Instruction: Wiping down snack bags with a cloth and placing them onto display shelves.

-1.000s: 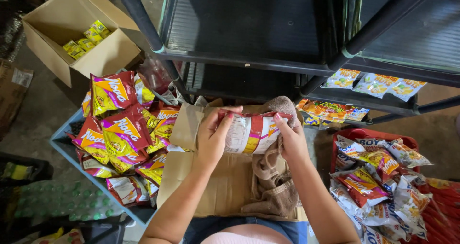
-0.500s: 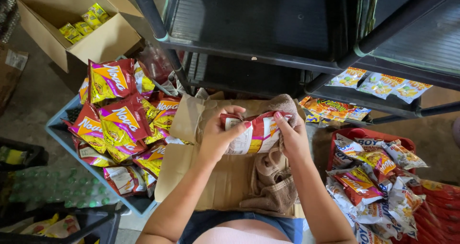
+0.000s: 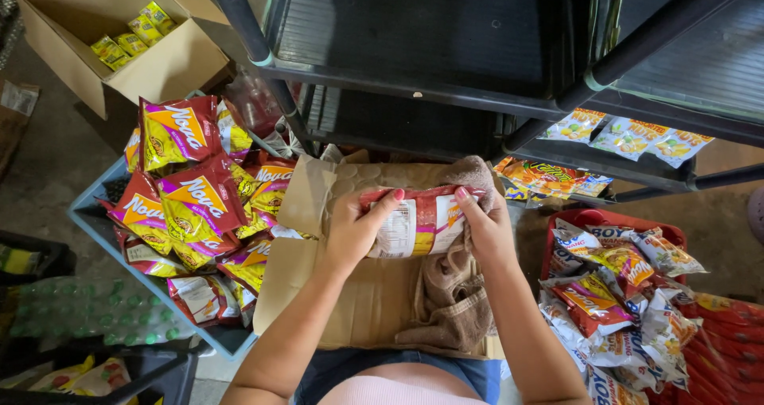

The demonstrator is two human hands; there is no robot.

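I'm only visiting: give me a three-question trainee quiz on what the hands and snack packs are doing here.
1. True or false: both hands grip one snack packet.
2. What lies under the right hand? A) a brown cloth B) a plate C) a bottle
3. Fill in: the blue crate of red and yellow packs sits on the person's ____ side.

Key: 1 true, the left hand and the right hand hold its two ends. 2 A, the cloth lies on flattened cardboard. 3 left.
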